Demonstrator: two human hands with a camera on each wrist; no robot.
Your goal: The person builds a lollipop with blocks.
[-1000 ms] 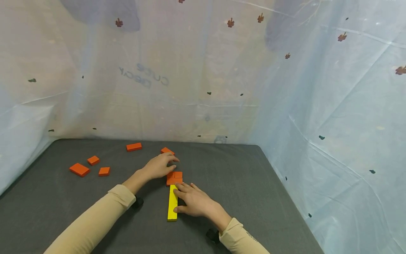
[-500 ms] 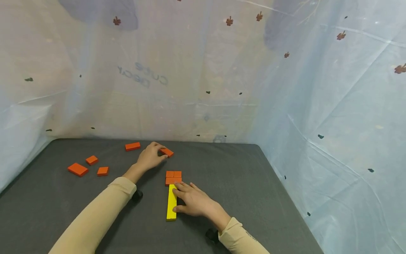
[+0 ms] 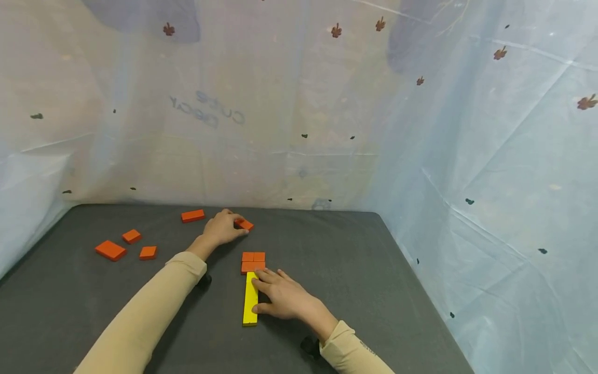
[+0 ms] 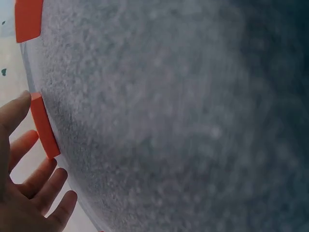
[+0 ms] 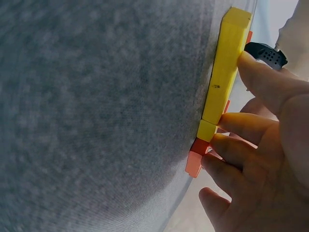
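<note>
At the far middle of the table, my left hand (image 3: pixel 221 227) pinches an orange block (image 3: pixel 245 224), thumb at one end and fingertips along it in the left wrist view, where the block (image 4: pixel 45 126) lies close over the dark cloth. Nearer me, my right hand (image 3: pixel 288 298) rests with spread fingers against a long yellow bar (image 3: pixel 250 306), the thumb low on its side. A short yellow piece (image 5: pixel 206 130) sits at the bar's end in the right wrist view. Beyond it, two small orange blocks lie side by side against a wider orange block (image 3: pixel 249 267), reached by the right fingertips.
Several loose orange pieces lie at the left: a larger block (image 3: pixel 110 250), two small ones (image 3: pixel 132 236) and a long one (image 3: pixel 193 215) near the back edge. The dark cloth-covered table (image 3: pixel 336 270) is bounded by pale plastic sheeting (image 3: pixel 261 171) behind and right.
My left hand has moved from beside the small orange blocks up to the far orange block and taken hold of it. The right hand stays at the yellow bar.
</note>
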